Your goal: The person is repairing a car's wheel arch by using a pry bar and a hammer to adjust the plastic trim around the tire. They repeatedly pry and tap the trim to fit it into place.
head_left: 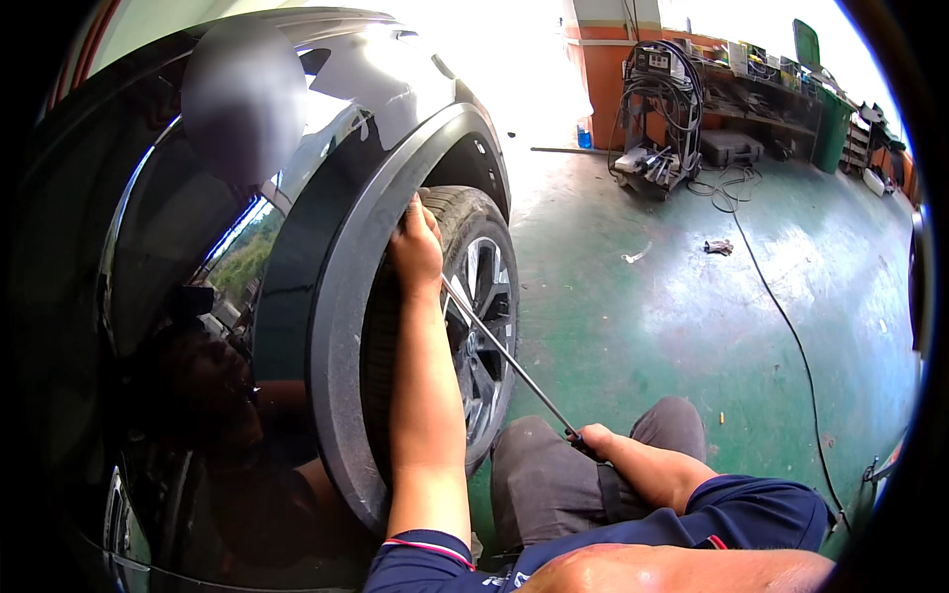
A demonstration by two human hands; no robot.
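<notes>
My right hand [596, 441], above my right thigh, is closed around the dark handle of a long thin metal rod [509, 358], perhaps a pry bar or long screwdriver. The rod slants up and left across the wheel [481, 296], and its far end disappears behind my left wrist. My left hand [419, 249] reaches into the gap between the tire [465, 211] and the dark plastic wheel arch trim [341, 296]. Its fingers are curled with the thumb up; what they grip is hidden. The wheel is turned outward from the glossy black car body [227, 395].
A wheeled machine [657, 119] draped with cables stands at the back, near a grey case [732, 147] and a cluttered workbench [761, 94]. A black cable [781, 306] runs across the green floor [633, 336]. A crumpled rag-like thing [719, 247] lies there.
</notes>
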